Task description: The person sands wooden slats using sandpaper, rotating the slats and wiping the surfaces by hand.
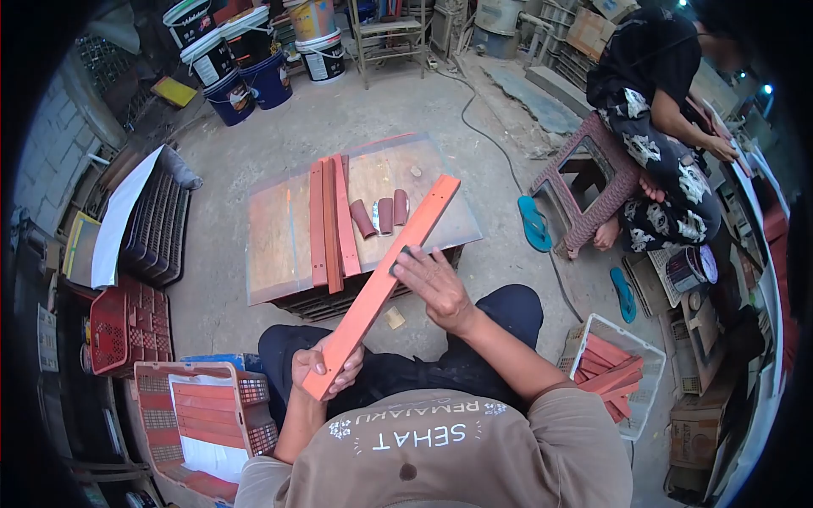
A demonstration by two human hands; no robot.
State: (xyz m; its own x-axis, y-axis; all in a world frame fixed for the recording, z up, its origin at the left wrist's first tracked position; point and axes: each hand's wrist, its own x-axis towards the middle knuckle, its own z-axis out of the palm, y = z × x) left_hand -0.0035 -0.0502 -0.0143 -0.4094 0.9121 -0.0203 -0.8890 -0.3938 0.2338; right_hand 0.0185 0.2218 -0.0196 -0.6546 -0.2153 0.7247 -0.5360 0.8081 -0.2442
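A long orange-red wooden slat point(385, 284) lies slantwise across my lap, its far end over the low work table. My left hand point(329, 369) is closed around its near end. Against the slat's middle, my right hand point(436, 289) presses a small dark sanding pad point(400, 259), mostly hidden under the fingers. Beyond the slat, several red-brown slats point(330, 220) lie side by side on the table board point(279, 254). Curled pieces of brown sandpaper point(363, 218) rest to the right of them.
A crate point(144, 372) with red slats stands at my left, and a white basket point(648, 381) of red pieces at my right. Paint buckets point(322, 57) stand at the back. A person point(648, 76) sits on a stool point(584, 182) at right, near blue sandals point(534, 223).
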